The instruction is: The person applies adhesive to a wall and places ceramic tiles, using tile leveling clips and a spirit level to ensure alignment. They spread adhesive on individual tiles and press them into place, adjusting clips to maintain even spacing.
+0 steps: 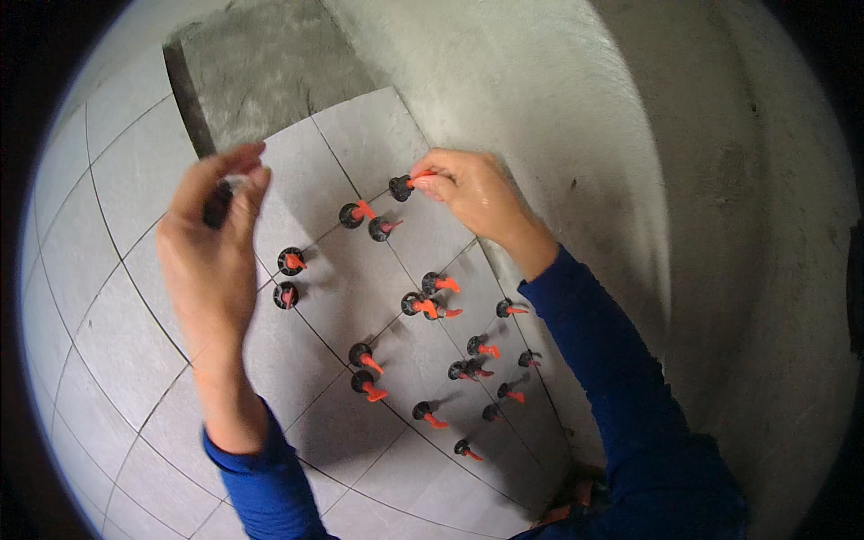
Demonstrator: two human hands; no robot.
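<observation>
Grey wall tiles (351,297) carry several tile-levelling clips, each a round black base with an orange-red T-shaped handle. My right hand (472,189) pinches the orange handle of the uppermost clip (400,187), whose base sits at the tile joint near the right-hand edge. My left hand (209,234) is raised at the left, blurred, with its fingers and thumb curled. A dark round thing (216,207) shows between them; I cannot tell whether it is held or lies behind. Right of the left hand, two clips (288,277) sit at a joint.
Bare grey mortar (270,67) lies above the tiles, with a dark edge (186,94) on its left. A rough plastered wall (558,135) meets the tiles on the right. More clips (472,369) stick out along the lower joints.
</observation>
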